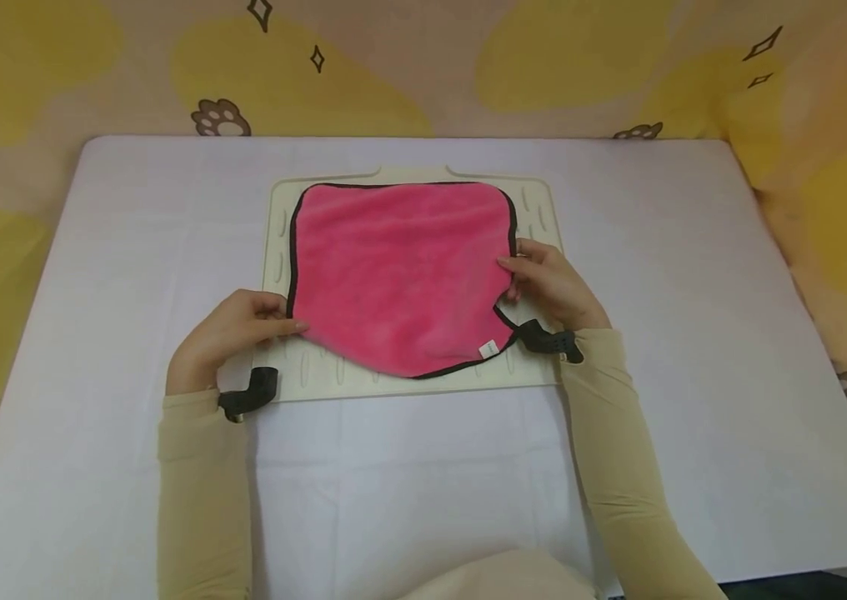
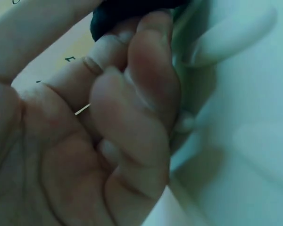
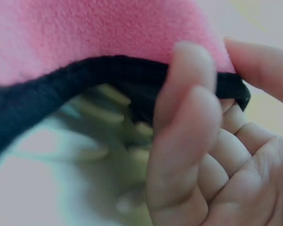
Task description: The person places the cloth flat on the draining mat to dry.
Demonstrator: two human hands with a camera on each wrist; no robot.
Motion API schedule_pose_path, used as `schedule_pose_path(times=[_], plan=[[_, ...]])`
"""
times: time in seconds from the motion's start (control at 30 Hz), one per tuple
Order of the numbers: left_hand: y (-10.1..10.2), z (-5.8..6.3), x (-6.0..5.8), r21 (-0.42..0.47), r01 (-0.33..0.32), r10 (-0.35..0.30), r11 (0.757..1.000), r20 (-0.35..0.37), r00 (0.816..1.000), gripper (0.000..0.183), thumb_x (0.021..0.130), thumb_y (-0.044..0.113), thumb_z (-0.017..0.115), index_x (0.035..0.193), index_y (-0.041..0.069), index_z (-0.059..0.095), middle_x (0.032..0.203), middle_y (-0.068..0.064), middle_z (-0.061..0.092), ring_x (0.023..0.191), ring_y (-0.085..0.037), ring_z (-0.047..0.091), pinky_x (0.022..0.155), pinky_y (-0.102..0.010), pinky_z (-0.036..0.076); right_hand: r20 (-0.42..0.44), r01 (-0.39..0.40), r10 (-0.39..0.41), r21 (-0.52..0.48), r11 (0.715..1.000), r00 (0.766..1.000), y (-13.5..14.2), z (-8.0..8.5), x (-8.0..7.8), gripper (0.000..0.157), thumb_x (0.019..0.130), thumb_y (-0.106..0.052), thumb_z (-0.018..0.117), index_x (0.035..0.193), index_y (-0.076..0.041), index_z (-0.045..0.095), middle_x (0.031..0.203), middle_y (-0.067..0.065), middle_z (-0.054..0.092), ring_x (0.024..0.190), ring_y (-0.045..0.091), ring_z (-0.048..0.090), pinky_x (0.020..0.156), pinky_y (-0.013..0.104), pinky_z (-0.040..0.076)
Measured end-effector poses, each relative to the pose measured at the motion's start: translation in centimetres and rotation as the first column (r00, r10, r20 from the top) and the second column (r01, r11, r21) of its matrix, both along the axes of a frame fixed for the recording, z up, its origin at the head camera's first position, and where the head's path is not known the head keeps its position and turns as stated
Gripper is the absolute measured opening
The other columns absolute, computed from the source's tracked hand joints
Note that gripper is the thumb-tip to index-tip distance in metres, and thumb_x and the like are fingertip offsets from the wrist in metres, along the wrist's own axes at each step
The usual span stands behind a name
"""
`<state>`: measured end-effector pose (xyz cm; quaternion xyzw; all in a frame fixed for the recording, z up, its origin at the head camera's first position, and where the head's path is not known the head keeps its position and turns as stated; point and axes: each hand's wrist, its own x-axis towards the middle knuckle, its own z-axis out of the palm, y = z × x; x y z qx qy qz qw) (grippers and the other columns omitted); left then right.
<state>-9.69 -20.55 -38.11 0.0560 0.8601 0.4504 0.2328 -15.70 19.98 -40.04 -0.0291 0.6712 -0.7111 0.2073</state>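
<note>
A pink fleecy cloth (image 1: 401, 275) with a black bound edge lies spread over a cream ridged board (image 1: 408, 386). My left hand (image 1: 232, 333) pinches the cloth's lower left corner between thumb and fingers. At the right edge, my right hand (image 1: 547, 279) grips the cloth, thumb on top and fingers beneath. The right wrist view shows the black edging (image 3: 85, 77) arching up off the board beside the curled fingers. A small white label (image 1: 488, 349) sits near the lower right corner, where the edge folds in. In the left wrist view, curled fingers (image 2: 132, 113) hide most of the cloth.
The board rests on a white-covered table (image 1: 694, 333). Behind and beside it hangs a yellow and peach patterned cloth (image 1: 558, 58). Black wrist-camera mounts (image 1: 251, 393) stick out from both wrists; the right one overlaps the cloth's lower right corner in the head view.
</note>
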Motion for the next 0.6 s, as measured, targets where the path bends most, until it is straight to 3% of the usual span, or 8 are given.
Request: schedule_pose_path(times=[0.37, 0.47, 0.6], plan=[[0.1, -0.1, -0.1, 0.018, -0.001, 0.000, 1.000, 0.020, 1.000, 0.034, 0.087, 0.019, 0.070, 0.068, -0.002, 0.051, 0.055, 0.000, 0.041, 0.055, -0.012, 0.039, 0.054, -0.026, 0.035, -0.011, 0.083, -0.082, 0.167, 0.982, 0.997, 1.8, 0.5, 0.0, 0.012, 0.091, -0.014, 0.065, 0.083, -0.008, 0.058, 0.050, -0.003, 0.043, 0.042, 0.008, 0.037, 0.044, 0.021, 0.033], [0.1, -0.1, 0.0, 0.007, 0.028, -0.028, 1.000, -0.004, 1.000, 0.031, 0.086, 0.020, 0.071, 0.069, 0.000, 0.055, 0.057, 0.001, 0.042, 0.057, -0.010, 0.039, 0.055, -0.025, 0.034, 0.018, 0.066, -0.071, 0.197, 0.978, 0.997, 1.9, 0.7, 0.1, 0.014, 0.091, -0.016, 0.065, 0.085, -0.006, 0.056, 0.052, -0.002, 0.045, 0.044, 0.009, 0.040, 0.045, 0.021, 0.037], [0.2, -0.3, 0.4, -0.031, 0.080, -0.081, 0.996, -0.037, 0.996, 0.024, 0.084, 0.020, 0.073, 0.072, 0.004, 0.059, 0.061, 0.001, 0.048, 0.063, -0.008, 0.041, 0.061, -0.023, 0.036, 0.040, -0.037, 0.026, 0.305, 0.952, 0.999, 2.2, 1.1, 0.5, 0.021, 0.092, -0.020, 0.064, 0.089, -0.003, 0.052, 0.056, 0.000, 0.050, 0.049, 0.012, 0.049, 0.050, 0.024, 0.043]])
